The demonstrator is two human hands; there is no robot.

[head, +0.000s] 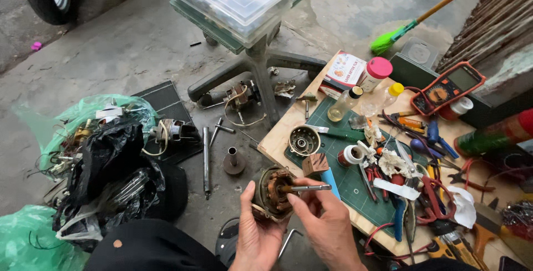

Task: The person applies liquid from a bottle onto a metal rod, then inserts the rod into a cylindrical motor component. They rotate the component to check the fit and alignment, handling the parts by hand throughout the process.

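Fingers of the left hand [256,232] wrap under a round fan motor [272,194], cupping its rusty, copper-wound body from below. Right hand [327,224] pinches the smooth steel shaft [306,188] that sticks out sideways from the motor's middle, thumb and forefinger closed on it. Just above the grip a wooden block [315,164] and a ribbed metal motor cover [303,140] rest on the green cutting mat [355,182].

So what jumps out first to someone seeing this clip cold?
The two hands at bottom centre: the left hand cups a round copper-wound motor while the right hand pinches its shaft. To the right, a green cutting mat on a wooden board is crowded with tools, with an orange multimeter at the back.
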